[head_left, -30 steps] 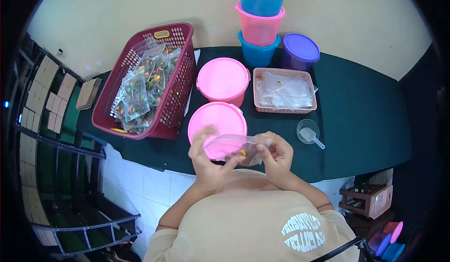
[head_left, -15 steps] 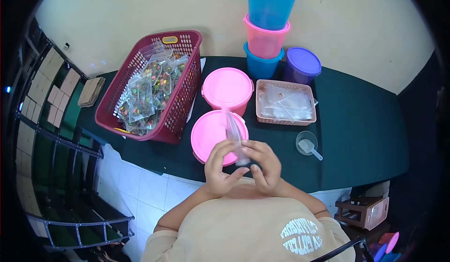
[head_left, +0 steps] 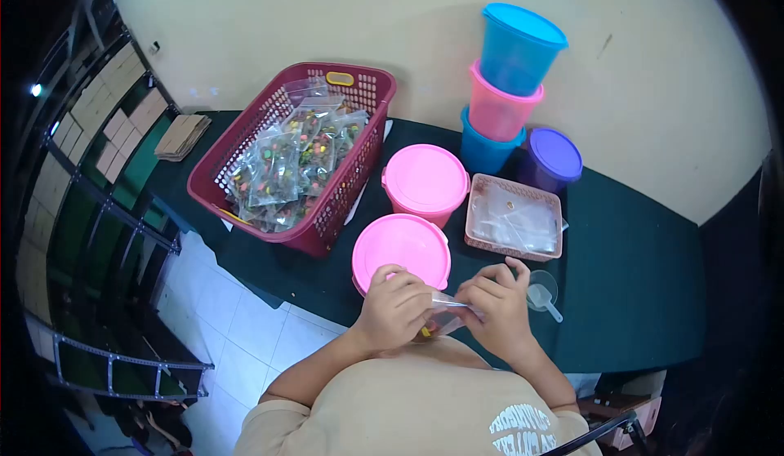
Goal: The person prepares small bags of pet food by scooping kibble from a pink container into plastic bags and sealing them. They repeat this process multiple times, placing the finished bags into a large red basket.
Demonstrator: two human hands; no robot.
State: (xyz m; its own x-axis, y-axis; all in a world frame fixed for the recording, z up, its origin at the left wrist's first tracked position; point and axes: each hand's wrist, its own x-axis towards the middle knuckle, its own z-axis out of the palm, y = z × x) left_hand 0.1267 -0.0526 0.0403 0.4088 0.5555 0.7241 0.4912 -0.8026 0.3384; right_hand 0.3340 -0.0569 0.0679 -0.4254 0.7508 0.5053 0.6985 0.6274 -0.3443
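Both grips pinched small clear plastic bag (head_left: pixel 445 313): left hand (head_left: pixel 396 309) clenched on left end, right hand (head_left: pixel 498 309) on right. Bag's long axis ran crosswise between them, just nearer than pink round lidded tub (head_left: pixel 400 252).

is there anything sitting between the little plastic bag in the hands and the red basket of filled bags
The small bag is pinched between the left hand and right hand. The near pink-lidded tub stands just beyond them, partly on the line to the red basket; beyond it, only dark tablecloth.
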